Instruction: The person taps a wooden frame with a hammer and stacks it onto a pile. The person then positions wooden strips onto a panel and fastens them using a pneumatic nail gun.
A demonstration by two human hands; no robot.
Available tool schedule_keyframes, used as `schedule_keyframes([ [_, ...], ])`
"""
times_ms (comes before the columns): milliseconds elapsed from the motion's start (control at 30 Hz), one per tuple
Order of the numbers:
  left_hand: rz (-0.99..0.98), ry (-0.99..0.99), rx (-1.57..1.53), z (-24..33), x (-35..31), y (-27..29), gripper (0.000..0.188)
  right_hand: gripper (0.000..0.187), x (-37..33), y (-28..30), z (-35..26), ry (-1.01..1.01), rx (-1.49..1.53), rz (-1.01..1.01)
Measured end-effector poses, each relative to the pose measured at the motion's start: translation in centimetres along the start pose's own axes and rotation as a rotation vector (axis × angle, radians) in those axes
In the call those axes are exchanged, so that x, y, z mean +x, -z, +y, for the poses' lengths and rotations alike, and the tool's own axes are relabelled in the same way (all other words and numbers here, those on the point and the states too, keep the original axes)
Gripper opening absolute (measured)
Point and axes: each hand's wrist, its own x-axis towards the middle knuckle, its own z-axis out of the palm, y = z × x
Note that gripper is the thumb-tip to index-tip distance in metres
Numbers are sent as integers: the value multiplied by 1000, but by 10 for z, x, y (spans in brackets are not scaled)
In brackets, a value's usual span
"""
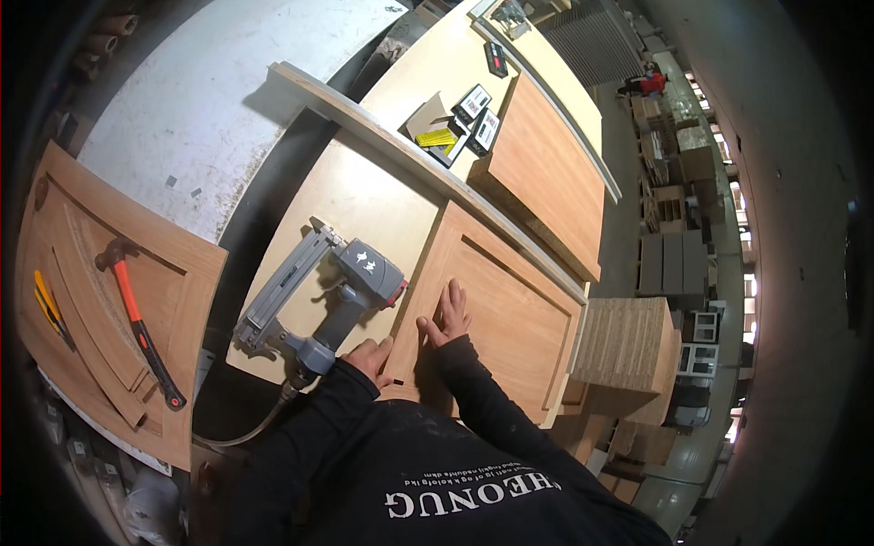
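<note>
A framed wooden cabinet door panel (510,318) with a recessed centre lies on the workbench in front of me. My right hand (449,316) rests on its left side, fingers spread, holding nothing. At the panel's near-left edge, my left hand (369,358) has its fingers curled; a small dark tip shows beside the thumb, too small to name. Just beyond my left hand lies a grey pneumatic nail gun (341,309) on its side, its air hose (264,426) running down to the left. Neither hand holds the gun.
A long wooden strip (382,136) crosses the bench behind the panel. Beyond it lie a thick wooden slab (546,173) and open boxes of yellow fasteners (437,137). To the left, another wooden panel (173,273) carries a hammer (138,323) and yellow-handled pliers (52,308). Stacked boards (628,346) stand at right.
</note>
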Motion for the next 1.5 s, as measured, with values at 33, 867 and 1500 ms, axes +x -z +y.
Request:
schedule_keyframes([
  [33, 2, -5, -16, -2, 1, -1, 70, 83, 1, -1, 1, -3, 0, -2],
  [867, -225, 102, 343, 47, 17, 23, 71, 85, 1, -7, -4, -89, -122, 2],
  [1500, 412, 277, 23, 12, 232, -15, 27, 84, -2, -11, -10, -130, -155, -40],
])
